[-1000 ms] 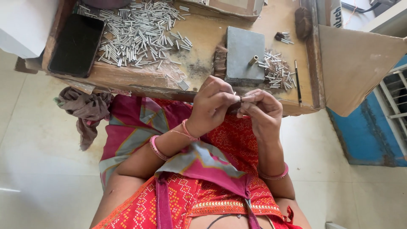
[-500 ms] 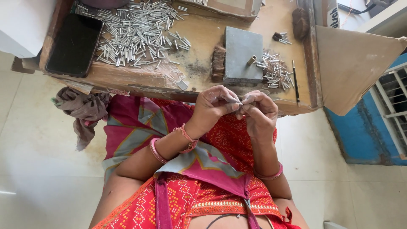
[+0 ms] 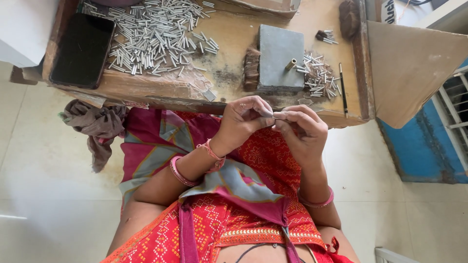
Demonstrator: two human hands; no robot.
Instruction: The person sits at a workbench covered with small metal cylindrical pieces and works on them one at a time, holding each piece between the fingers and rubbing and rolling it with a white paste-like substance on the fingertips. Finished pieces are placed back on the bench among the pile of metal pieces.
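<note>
Since the earlier frame your hands have barely shifted: they sit a touch lower over your lap, pressed together at the fingertips just as before, and the bench above them looks unchanged.

Your left hand (image 3: 242,119) and right hand (image 3: 301,129) meet at centre frame, just below the near edge of the wooden bench (image 3: 234,36). Both are pinched on a small metal tube (image 3: 278,116), which shows only as a thin sliver between the fingertips; whether something is being fed into it you cannot tell from this view.

You appear to be in the fitting step, working one tube by hand, not picking up or putting down. The next move looks to call for a steady, fine pinch, holding the tube level while the other fingers work its end, since a slip would drop it into the folds of cloth on your lap.

At upper left of the frame lies the large pile of tubes (image 3: 156,36), beside a dark phone (image 3: 83,48). Upper centre holds a grey block (image 3: 279,56) with a brass peg (image 3: 290,64), and a smaller heap of tubes (image 3: 319,78) lies just right of it, next to a thin dark stick (image 3: 342,85). A brown rag (image 3: 95,129) hangs off the bench's left corner.
</note>
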